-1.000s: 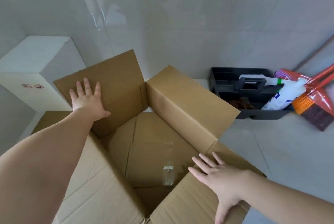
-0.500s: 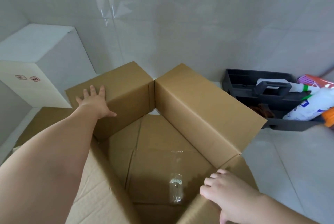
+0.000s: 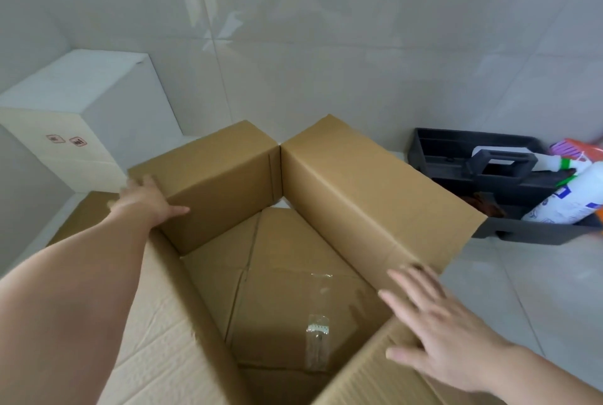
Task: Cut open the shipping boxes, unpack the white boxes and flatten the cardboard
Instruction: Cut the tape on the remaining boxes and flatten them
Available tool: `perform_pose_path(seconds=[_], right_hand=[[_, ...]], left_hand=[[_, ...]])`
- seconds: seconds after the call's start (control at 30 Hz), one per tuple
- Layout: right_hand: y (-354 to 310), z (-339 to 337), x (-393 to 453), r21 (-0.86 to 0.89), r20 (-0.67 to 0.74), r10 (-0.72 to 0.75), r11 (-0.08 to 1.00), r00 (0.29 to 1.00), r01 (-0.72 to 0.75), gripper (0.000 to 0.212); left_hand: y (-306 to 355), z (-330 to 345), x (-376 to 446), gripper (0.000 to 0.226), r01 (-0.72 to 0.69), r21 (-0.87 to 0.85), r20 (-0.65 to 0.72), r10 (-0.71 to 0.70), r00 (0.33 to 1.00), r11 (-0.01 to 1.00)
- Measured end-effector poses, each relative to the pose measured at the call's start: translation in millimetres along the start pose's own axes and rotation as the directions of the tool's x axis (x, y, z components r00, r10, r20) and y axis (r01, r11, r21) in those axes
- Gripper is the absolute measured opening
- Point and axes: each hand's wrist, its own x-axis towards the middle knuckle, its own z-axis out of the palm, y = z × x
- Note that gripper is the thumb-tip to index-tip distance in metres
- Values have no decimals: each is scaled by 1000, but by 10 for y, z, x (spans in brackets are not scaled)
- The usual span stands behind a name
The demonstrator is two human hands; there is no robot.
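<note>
An open brown shipping box (image 3: 365, 195) fills the lower middle of the head view, empty inside, with clear tape (image 3: 318, 332) on its bottom seam. My left hand (image 3: 146, 200) lies at the far left corner, fingers over the folded-out far flap, thumb on its inner face. My right hand (image 3: 434, 326) is spread flat, fingers straight, over the near right corner where the right flap meets the near flap. A white box (image 3: 75, 117) stands against the wall at the left.
A dark grey tool caddy (image 3: 489, 172) sits on the tiled floor at the right, holding a white bottle (image 3: 567, 199) and orange-purple brushes (image 3: 580, 150). Tiled walls close in behind and to the left. Bare floor tiles lie right of the box.
The far flap has folded further outward and down under my left hand, which slid to its left corner. My right hand went from curled on the near flap to spread flat.
</note>
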Motion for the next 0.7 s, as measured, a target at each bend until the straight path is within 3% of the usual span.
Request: perform_pose_path(seconds=[0.03, 0.07, 0.13, 0.2, 0.23, 0.3, 0.37, 0.43, 0.57, 0.7], right_hand=[[20, -12, -7, 61, 11, 195, 979, 981, -195, 85], [20, -11, 7, 158, 60, 407, 898, 911, -412, 90], [34, 26, 93, 311, 156, 710, 625, 687, -716, 99], [74, -21, 164, 465, 362, 786, 314, 501, -828, 92], [106, -34, 177, 510, 436, 752, 247, 495, -824, 73], [159, -9, 211, 599, 473, 673, 228, 569, -768, 30], [126, -78, 256, 691, 453, 600, 232, 660, -684, 31], [48, -194, 321, 727, 363, 563, 327, 743, -603, 36], [-102, -589, 507, 691, 189, 511, 537, 839, -483, 42], [-66, -1071, 616, 677, 43, 457, 640, 888, -363, 39]], left_hand=[[-77, 13, -65, 118, 53, -67, 9, -52, 999, 996], [-128, 24, -131, 119, 74, -130, 21, -72, 997, 989], [-157, 4, -240, 115, 55, -149, 6, -55, 998, 987], [-120, -41, -333, 113, 45, -111, -44, -50, 998, 993], [-106, -58, -376, 114, 69, -111, -68, -77, 995, 991], [-88, -95, -475, 117, 155, -151, -81, -169, 982, 976], [-51, -135, -573, 91, 180, -181, -43, -190, 981, 967], [29, -167, -681, 62, 143, -258, -45, -160, 986, 955], [261, -368, -877, 53, 97, -461, -101, -160, 982, 882], [366, -730, -1022, 35, -16, -578, -172, -102, 980, 816]])
